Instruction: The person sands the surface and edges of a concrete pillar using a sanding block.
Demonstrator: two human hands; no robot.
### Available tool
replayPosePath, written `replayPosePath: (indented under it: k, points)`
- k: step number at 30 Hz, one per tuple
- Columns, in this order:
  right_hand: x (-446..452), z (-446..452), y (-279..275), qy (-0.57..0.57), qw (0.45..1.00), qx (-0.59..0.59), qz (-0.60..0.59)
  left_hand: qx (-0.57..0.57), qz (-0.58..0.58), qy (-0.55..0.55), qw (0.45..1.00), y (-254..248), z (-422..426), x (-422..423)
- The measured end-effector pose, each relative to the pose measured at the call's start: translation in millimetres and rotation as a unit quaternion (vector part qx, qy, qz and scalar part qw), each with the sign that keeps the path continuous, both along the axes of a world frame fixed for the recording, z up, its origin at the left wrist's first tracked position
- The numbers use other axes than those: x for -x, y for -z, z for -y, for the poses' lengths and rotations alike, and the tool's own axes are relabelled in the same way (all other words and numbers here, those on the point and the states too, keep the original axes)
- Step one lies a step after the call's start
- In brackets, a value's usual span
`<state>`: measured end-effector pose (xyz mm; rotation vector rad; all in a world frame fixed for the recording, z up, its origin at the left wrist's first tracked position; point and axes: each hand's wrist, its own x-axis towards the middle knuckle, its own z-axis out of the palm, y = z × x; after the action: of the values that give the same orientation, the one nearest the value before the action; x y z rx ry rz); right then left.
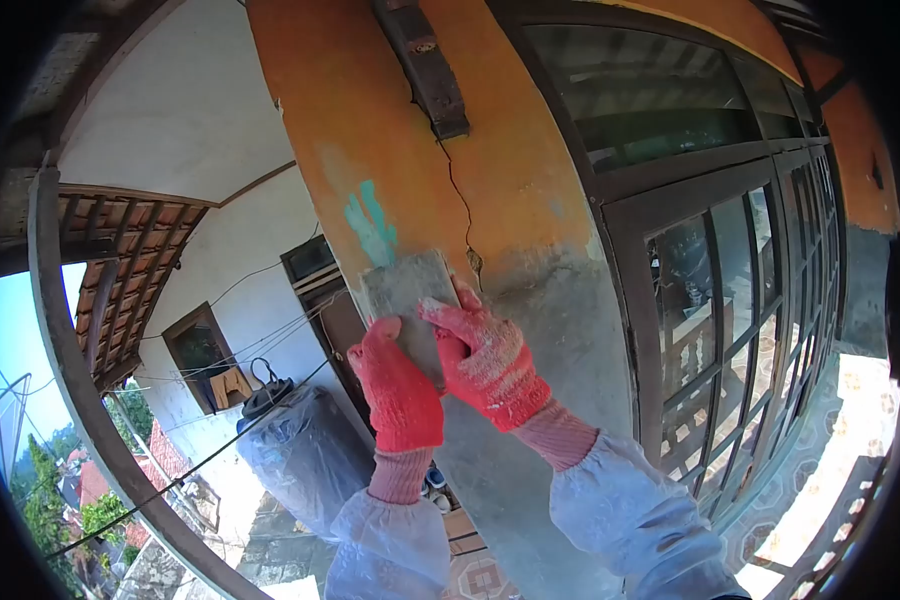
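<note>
The grey plate [406, 286] lies flat against the wall [570, 350], where orange paint meets grey; the left hand [400, 390] curls at its lower left edge, the right hand [495, 370] grips its right edge, fingers bent; the wall looks part finished, grey coating low down, with 1 crack [457, 190] open above; coverage behind the plate is hidden.
</note>
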<state>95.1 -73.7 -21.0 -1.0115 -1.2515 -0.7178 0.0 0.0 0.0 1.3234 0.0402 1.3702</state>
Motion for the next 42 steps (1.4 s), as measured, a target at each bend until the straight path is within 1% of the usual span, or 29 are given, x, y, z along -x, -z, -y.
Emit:
replayPosePath:
  k: [2, 3, 4, 6, 7, 8, 11, 12, 13, 14, 15, 17, 18, 20, 22, 23, 24, 25, 27, 28, 29, 31, 32, 34, 36, 38, 39, 41, 42]
  points:
    - [-3, -1, 10, 0.049, 0.997, -0.052, -0.009, 0.119, 0.031, -0.019, 0.992, 8, -8, -13]
    - [-7, 12, 10, 0.051, 0.998, -0.004, 0.033, 0.175, 0.055, -0.023, 0.983, 18, -5, -16]
    - [-4, 7, -20, 0.040, 0.998, -0.046, 0.031, 0.030, 0.050, -0.026, 0.998, -8, -6, -11]
    - [-3, -3, -68, 0.023, 0.995, -0.097, 0.019, -0.126, 0.035, -0.035, 0.991, -58, 6, 1]
    - [-7, -4, -90, 0.017, 0.994, -0.108, 0.012, -0.157, -0.006, -0.121, 0.980, -78, 23, 2]
    - [-7, -4, -96, 0.012, 0.993, -0.115, -0.001, -0.183, -0.055, -0.204, 0.960, -83, 34, 1]
    - [-12, 5, -51, 0.015, 0.995, -0.096, 0.005, -0.201, -0.030, -0.216, 0.955, -32, 20, -14]
    - [-10, 16, -20, 0.020, 0.997, -0.074, 0.009, -0.096, -0.049, -0.154, 0.982, -3, 23, -18]
    - [-9, 21, 6, 0.020, 0.997, -0.072, 0.012, 0.010, -0.062, -0.089, 0.994, 20, 26, -19]
    - [-11, 23, 26, 0.028, 0.998, -0.063, 0.003, 0.009, -0.056, -0.087, 0.995, 23, 28, -17]
    - [-9, 27, 26, 0.037, 0.998, -0.056, -0.005, 0.035, -0.029, -0.034, 0.998, 22, 31, -16]
    - [-14, 20, -5, 0.069, 0.994, -0.084, 0.018, -0.145, -0.034, -0.142, 0.979, 1, 22, -18]
    - [-14, 18, -34, 0.059, 0.995, -0.080, -0.002, -0.333, -0.070, -0.295, 0.893, -19, 12, -19]
    - [-20, 16, -72, 0.047, 0.996, -0.077, -0.016, -0.262, -0.091, -0.272, 0.922, -64, 35, -20]
    - [-25, 20, -78, -0.023, 0.995, -0.093, -0.029, -0.285, -0.082, -0.299, 0.907, -55, 31, -25]
    - [-27, 24, -59, -0.020, 0.995, -0.089, -0.032, -0.243, -0.099, -0.263, 0.928, -37, 38, -26]
    - [-28, 28, -28, 0.021, 0.996, -0.080, -0.026, -0.199, -0.114, -0.229, 0.946, -23, 53, -21]
    - [-27, 30, 3, 0.057, 0.996, -0.066, -0.020, -0.191, -0.102, -0.216, 0.952, 9, 47, -27]
    - [-26, 37, 47, 0.038, 0.997, -0.058, -0.024, -0.276, -0.035, -0.279, 0.919, 67, 20, -49]
    - [-25, 41, 52, 0.025, 0.998, -0.060, -0.028, -0.280, -0.005, -0.273, 0.920, 71, 19, -53]
    - [-27, 41, 47, 0.025, 0.998, -0.058, -0.026, -0.235, -0.005, -0.220, 0.947, 69, 11, -59]
    - [-26, 42, 22, 0.008, 0.995, -0.025, -0.100, -0.102, -0.061, -0.052, 0.992, 39, 36, -35]
    - [-23, 47, 12, 0.009, 0.995, -0.023, -0.097, -0.180, -0.084, -0.140, 0.970, 21, 40, -33]
    - [-14, 55, 0, 0.023, 0.992, 0.012, -0.121, -0.255, -0.105, -0.225, 0.935, 18, 44, -34]
    - [-15, 56, 36, 0.040, 0.994, 0.022, -0.099, -0.302, -0.090, -0.347, 0.883, 53, 52, -37]
    - [-31, 53, 91, 0.081, 0.995, 0.047, -0.037, -0.307, -0.118, -0.341, 0.881, 100, 50, -39]
    - [-29, 56, 92, 0.082, 0.995, 0.047, -0.033, -0.317, -0.147, -0.335, 0.875, 105, 54, -36]
    - [-24, 60, 84, 0.048, 0.995, 0.041, -0.073, -0.315, -0.125, -0.314, 0.887, 93, 53, -37]
    - [-23, 56, 71, 0.049, 0.995, 0.042, -0.073, -0.288, -0.126, -0.303, 0.900, 72, 58, -34]
